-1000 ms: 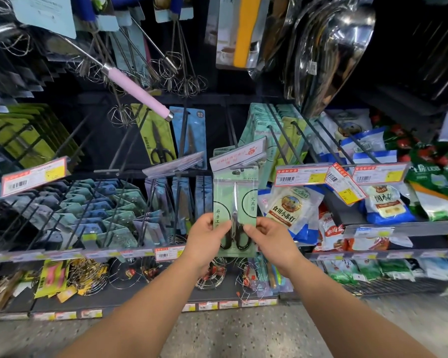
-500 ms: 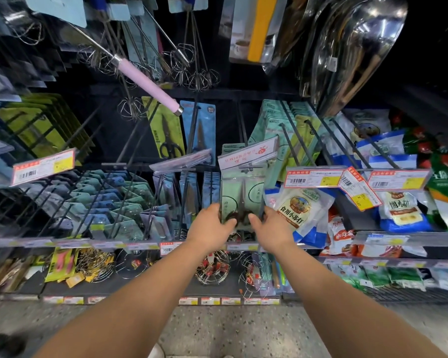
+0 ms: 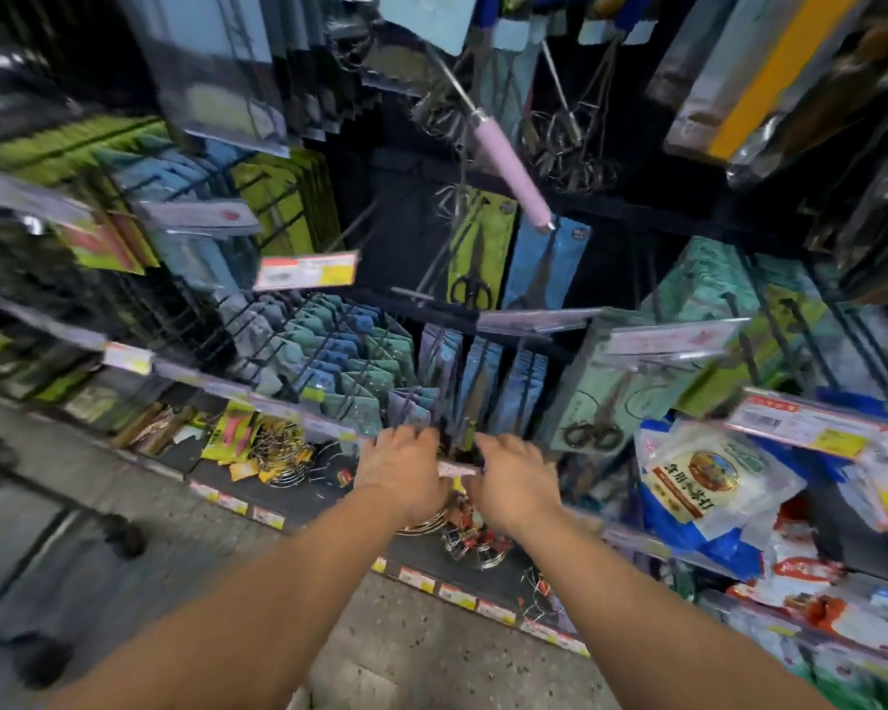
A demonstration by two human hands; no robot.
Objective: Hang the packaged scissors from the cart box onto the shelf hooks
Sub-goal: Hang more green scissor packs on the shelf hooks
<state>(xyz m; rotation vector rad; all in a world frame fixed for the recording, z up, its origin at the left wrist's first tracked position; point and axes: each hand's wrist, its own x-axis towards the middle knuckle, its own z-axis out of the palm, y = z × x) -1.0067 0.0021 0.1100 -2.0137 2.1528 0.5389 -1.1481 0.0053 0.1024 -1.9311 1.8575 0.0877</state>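
The green packaged scissors (image 3: 593, 407) hang on a shelf hook under a price tag (image 3: 670, 338), to the right of both hands. My left hand (image 3: 401, 474) and my right hand (image 3: 513, 486) hover side by side in front of the shelf rail (image 3: 457, 468), below the blue packs (image 3: 483, 386). Neither hand holds anything and the fingers look relaxed. The frame is blurred by motion. The cart box is out of view.
More scissor packs, green (image 3: 480, 248) and blue (image 3: 544, 263), hang higher up. A pink-handled whisk (image 3: 511, 171) juts out overhead. Food bags (image 3: 703, 484) fill the right shelves. Wire racks (image 3: 283, 453) lie on the bottom shelf. A dark cart wheel (image 3: 121, 538) stands on the floor at left.
Both hands have let go of the green scissors pack, which now hangs on its hook. The hands dropped lower and the view swung left.
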